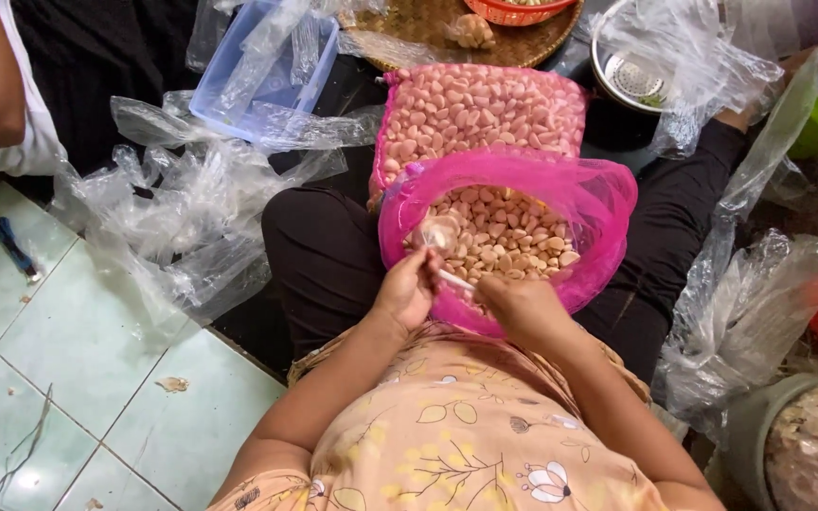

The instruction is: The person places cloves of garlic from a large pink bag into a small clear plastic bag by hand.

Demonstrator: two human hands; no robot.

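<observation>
The left hand [407, 291] pinches a small clear plastic bag of pale peeled garlic cloves [439, 234] just above the open pink mesh sack [598, 203] on the lap, while the right hand [520, 308] grips a thin white strip [454, 280] stretched between both hands. Behind the sack lies a full, closed pink mesh bag of cloves [480, 109]; crumpled clear plastic bags [177, 203] lie at the left near a pale blue plastic box [239, 71].

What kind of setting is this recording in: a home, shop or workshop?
Probably an informal food-prep spot on a tiled floor, at home or in a small trade. The person sits with a pink mesh bag of peeled cloves in the lap, loose clear plastic bags and a woven tray around.
</observation>
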